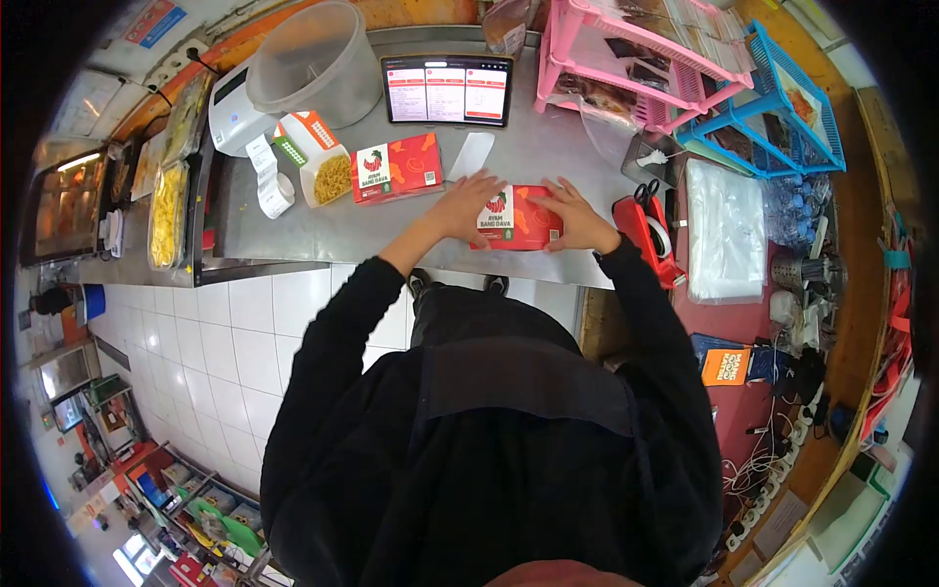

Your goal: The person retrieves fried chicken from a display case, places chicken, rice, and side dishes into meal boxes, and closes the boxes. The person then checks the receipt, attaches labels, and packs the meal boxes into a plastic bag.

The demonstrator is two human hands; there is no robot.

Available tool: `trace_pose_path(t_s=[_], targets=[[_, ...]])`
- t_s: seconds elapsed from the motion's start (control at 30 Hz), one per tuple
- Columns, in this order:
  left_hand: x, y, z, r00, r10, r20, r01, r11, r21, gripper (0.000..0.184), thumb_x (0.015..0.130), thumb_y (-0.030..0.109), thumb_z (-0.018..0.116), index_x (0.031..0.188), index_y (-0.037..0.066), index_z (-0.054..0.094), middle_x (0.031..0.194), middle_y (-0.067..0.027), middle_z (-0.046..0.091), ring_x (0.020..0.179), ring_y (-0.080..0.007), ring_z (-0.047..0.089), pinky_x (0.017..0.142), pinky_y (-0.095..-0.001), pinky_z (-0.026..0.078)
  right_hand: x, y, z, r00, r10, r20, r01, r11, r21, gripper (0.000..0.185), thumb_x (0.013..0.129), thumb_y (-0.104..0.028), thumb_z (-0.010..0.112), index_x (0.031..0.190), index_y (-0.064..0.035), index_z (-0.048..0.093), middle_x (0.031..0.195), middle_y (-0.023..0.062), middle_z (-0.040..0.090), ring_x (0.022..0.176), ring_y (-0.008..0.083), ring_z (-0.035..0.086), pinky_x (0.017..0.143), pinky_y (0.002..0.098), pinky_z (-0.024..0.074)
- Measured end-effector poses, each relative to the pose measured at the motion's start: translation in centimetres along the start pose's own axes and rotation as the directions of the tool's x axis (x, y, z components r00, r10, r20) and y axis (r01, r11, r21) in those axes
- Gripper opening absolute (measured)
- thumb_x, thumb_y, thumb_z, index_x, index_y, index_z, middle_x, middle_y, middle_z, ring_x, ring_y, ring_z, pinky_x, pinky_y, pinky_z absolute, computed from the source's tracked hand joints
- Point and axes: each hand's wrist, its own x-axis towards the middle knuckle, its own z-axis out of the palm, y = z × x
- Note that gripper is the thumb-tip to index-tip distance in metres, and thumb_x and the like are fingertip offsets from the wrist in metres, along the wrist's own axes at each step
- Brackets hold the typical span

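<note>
A closed red and white cardboard food box, printed "Ayam Bang Dava", lies near the front edge of the steel counter. My left hand presses on its left side, and my right hand grips its right side with the fingers over the top. A second closed box of the same print stands to the left. Beside that is an open carton filled with yellow noodles. A white paper slip lies just behind my left hand.
A tablet stands at the back near a clear plastic tub and a white printer. A receipt roll lies left. Right are a red tape dispenser, plastic bags, and pink and blue racks.
</note>
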Motion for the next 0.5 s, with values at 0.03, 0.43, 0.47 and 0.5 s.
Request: trace_pose_path(t_s=[0.03, 0.43, 0.47, 0.5], targets=[[0.4, 0.6, -0.4, 0.995, 0.005, 0.098, -0.017, 0.992, 0.124, 0.123, 0.044, 0.033, 0.089, 0.145, 0.007, 0.026, 0.147, -0.0174, 0.032, 0.135, -0.0354, 0.031, 0.113, -0.0448, 0.026, 0.2, -0.3, -0.2, 1.0, 0.001, -0.001, -0.001, 1.0, 0.0, 0.086, 0.053, -0.027, 0.084, 0.131, -0.0142, 0.05, 0.142, 0.0203, 0.039, 0.125, 0.0397, 0.041, 0.104, 0.0437, 0.0363], [1.0, -1.4, -1.0, 0.986, 0.067, 0.152, -0.044, 0.987, -0.155, 0.107, 0.051, 0.031, 0.083, 0.141, 0.003, 0.033, 0.142, -0.0222, 0.037, 0.13, -0.0371, 0.038, 0.108, -0.0421, 0.035, 0.2, 0.0, 0.7, 0.987, -0.123, 0.107, 0.146, 0.957, -0.249, 0.095, 0.058, -0.042, 0.079, 0.141, -0.0163, 0.039, 0.138, 0.0239, 0.04, 0.119, 0.0404, 0.047, 0.099, 0.0388, 0.0439], [0.8, -1.4, -0.9, 0.986, 0.07, 0.154, -0.046, 0.987, -0.157, 0.107, 0.051, 0.031, 0.083, 0.141, 0.003, 0.033, 0.142, -0.0222, 0.037, 0.13, -0.0371, 0.038, 0.108, -0.0421, 0.035, 0.0, -0.1, 1.4, 0.992, -0.117, 0.043, 0.123, 0.967, -0.224, 0.095, 0.06, -0.046, 0.077, 0.141, -0.0164, 0.038, 0.14, 0.0248, 0.037, 0.123, 0.0409, 0.043, 0.099, 0.0435, 0.0426], [0.6, -1.5, -0.4, 0.99, 0.093, 0.109, -0.082, 0.991, -0.101, 0.107, 0.052, 0.035, 0.083, 0.142, 0.003, 0.033, 0.142, -0.0222, 0.036, 0.131, -0.0376, 0.037, 0.108, -0.0425, 0.034, -0.2, -0.5, 1.9, 0.994, -0.108, -0.02, 0.102, 0.975, -0.196, 0.095, 0.062, -0.049, 0.076, 0.142, -0.0164, 0.037, 0.142, 0.0256, 0.034, 0.127, 0.0414, 0.039, 0.1, 0.0482, 0.0413]])
